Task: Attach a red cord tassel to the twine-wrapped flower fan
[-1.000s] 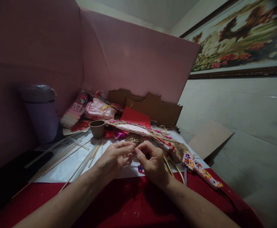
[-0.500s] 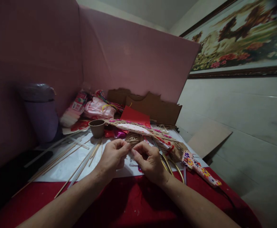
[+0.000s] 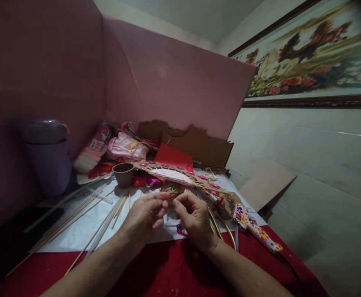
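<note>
Left hand (image 3: 145, 216) and right hand (image 3: 195, 218) nearly tip to tip, thin red cord (image 3: 182, 234) below the right

Relation that matters: cord is just on the near side of the right grip, left of its palm. Right hand is nearer; left hand sits a bit farther left. Visible part of the cord is short and curved, so no clear long axis; rest is hidden by the right hand. A speck of red shows by the left fingertips; can't confirm it's the same cord.

Grip state: both hands in a fine thumb-to-forefinger pinch, tips almost together, left's other fingers loosely curled. Whatever sits between the tips is too small to make out, so can't tell what either has hold of.

Looks: cord is bright red, slim, bendy by the look of it. Shiny blue-violet bead (image 3: 179, 228) touches it; can't tell if threaded.

Around: brown twine ball (image 3: 171, 188) just far of the fingertips, gold-handled scissors (image 3: 232, 237) right of the right hand, white sheet (image 3: 71, 236) over the red-covered surface (image 3: 168, 272).
</note>
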Demonstrator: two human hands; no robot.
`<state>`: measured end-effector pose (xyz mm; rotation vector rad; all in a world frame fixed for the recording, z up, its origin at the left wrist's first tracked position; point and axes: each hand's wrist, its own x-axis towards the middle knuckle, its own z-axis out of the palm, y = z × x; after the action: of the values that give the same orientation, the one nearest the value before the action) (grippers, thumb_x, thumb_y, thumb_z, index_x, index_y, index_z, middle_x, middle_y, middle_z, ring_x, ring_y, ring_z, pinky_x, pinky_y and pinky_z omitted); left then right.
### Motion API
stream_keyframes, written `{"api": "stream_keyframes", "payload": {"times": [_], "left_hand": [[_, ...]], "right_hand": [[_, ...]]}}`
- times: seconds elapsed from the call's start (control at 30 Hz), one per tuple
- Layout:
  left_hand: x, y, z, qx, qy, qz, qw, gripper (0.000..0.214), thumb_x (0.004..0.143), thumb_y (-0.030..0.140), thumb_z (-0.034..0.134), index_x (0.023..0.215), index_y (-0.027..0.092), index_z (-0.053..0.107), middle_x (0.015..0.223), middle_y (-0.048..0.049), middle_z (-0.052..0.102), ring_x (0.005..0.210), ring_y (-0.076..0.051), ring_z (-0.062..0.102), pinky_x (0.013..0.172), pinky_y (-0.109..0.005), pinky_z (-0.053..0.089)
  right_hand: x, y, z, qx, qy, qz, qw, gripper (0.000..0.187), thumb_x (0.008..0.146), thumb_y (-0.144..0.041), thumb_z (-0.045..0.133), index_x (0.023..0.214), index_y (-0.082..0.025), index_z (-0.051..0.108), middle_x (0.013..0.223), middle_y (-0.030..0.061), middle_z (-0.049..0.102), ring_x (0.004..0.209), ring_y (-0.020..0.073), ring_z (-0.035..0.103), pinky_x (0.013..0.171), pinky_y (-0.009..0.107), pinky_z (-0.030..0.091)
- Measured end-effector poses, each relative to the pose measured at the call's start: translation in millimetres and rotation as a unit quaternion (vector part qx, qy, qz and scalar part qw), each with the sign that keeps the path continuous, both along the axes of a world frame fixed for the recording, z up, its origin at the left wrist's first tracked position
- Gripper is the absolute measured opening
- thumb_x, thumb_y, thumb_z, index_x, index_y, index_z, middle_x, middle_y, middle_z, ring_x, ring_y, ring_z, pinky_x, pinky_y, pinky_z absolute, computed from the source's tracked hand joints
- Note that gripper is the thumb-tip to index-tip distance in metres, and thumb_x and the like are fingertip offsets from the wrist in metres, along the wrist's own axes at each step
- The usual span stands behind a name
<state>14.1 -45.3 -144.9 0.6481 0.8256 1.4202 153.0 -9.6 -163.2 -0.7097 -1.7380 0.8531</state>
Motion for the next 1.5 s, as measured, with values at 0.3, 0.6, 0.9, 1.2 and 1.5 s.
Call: {"api": "stream_keyframes", "payload": {"times": [0.3,0.6,0.9,1.2,1.5], "left_hand": [[5,6,-12.7,-0.002,0.001,-0.036,0.999,0.028,0.059,0.028,0.081,0.079,0.012,0.071,0.045,0.0062,0.045,0.034,0.0,0.027,0.033,-0.015,0.014],[-9,8,-3.4,0.026,0.023,0.005,0.999,0.032,0.053,0.028,0.085,0.074,0.01,0.068,0.047,0.0075,0.041,0.036,0.0,0.024,0.032,-0.014,0.016],[-6,6,-0.2,0.043,0.016,-0.028,0.999,0.039,0.052,0.031,0.084,0.073,0.013,0.056,0.063,0.0015,0.059,0.035,0.001,0.028,0.031,-0.012,0.016],[-4,9,-5.6,0.026,0.068,-0.06,0.996,0.037,0.058,0.038,0.081,0.067,0.013,0.054,0.048,0.0069,0.046,0.032,0.001,0.023,0.03,-0.013,0.013],[-4,10,-10.0,0.036,0.082,-0.073,0.993,0.036,0.061,0.042,0.077,0.061,0.015,0.054,0.04,0.009,0.036,0.032,0.0,0.019,0.031,-0.014,0.012]], "right_hand": [[-1,-2,2.0,-0.033,-0.009,0.028,0.999,0.021,0.083,-0.034,0.057,0.07,-0.017,0.056,0.055,-0.0027,0.055,0.044,0.0087,0.046,0.045,0.021,0.038],[21,-7,47.4,0.17,-0.088,-0.047,0.98,0.017,0.087,-0.024,0.052,0.08,-0.017,0.065,0.077,0.004,0.062,0.072,0.0145,0.056,0.064,0.025,0.043],[94,4,64.2,0.081,-0.214,-0.168,0.959,0.031,0.088,-0.037,0.052,0.067,-0.017,0.061,0.054,-0.001,0.055,0.049,0.011,0.047,0.048,0.022,0.036],[87,10,50.9,0.135,-0.475,-0.128,0.86,0.019,0.082,-0.016,0.05,0.083,-0.019,0.069,0.083,0.0024,0.072,0.077,0.0136,0.064,0.07,0.022,0.044],[24,37,37.7,0.126,-0.677,-0.086,0.72,0.023,0.07,-0.017,0.057,0.086,-0.011,0.073,0.088,0.0182,0.073,0.085,0.0307,0.068,0.068,0.034,0.049]]}}
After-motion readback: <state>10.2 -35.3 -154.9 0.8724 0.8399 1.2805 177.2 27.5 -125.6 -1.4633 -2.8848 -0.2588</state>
